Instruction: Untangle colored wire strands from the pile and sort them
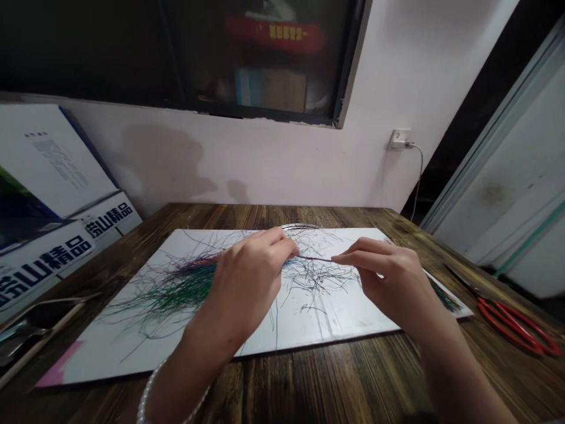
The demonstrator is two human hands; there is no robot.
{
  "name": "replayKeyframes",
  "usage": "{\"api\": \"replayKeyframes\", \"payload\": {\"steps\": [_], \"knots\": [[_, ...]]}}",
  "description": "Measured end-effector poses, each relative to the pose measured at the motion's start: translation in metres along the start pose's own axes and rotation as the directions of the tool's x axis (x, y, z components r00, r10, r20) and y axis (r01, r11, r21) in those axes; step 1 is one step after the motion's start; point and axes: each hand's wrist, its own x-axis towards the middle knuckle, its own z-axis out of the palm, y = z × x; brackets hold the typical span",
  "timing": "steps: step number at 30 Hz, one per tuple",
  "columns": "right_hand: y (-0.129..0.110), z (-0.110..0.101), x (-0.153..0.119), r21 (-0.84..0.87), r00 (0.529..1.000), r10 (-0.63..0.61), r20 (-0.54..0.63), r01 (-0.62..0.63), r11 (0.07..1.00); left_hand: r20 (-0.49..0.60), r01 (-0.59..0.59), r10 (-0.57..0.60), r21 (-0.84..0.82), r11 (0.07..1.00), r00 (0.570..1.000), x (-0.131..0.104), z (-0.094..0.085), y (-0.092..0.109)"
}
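A thin, dark purplish strand (315,258) stretches roughly level between my two hands, over a white board (304,330). My left hand (249,274) is closed, thumb and fingers pinching the strand's left part. At its right end, the fingertips of my right hand (392,268) grip it. Under and beside my left hand lies a loose pile of fine coloured threads (185,288), green, blue and reddish; whether thread or wire I cannot tell. Short dark clippings (318,277) are scattered on the board between the hands. My left palm hides part of the pile.
Red-handled scissors (516,327) lie on the wooden table (318,377) at the right. More coloured strands (444,294) rest at the board's right edge. Printed boxes (57,176) stand at the left. A wall socket (399,139) with a plugged-in cable is behind.
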Motion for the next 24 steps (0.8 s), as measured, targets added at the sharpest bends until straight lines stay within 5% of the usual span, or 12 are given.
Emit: {"api": "replayKeyframes", "payload": {"steps": [8,16,24], "knots": [[0.006,-0.004,0.002,-0.040,0.978,-0.048,-0.202,0.041,0.998,0.040,0.058,-0.052,-0.155,0.986,0.998,0.005,-0.001,-0.014],[0.008,-0.004,-0.002,-0.051,1.000,0.013,0.017,-0.012,0.999,-0.036,0.015,-0.018,-0.078,0.997,0.999,0.002,-0.006,-0.015],[0.008,-0.008,0.000,0.022,0.982,-0.026,-0.188,0.031,0.999,-0.099,-0.039,0.030,-0.095,0.995,0.995,0.000,-0.012,-0.021]]}}
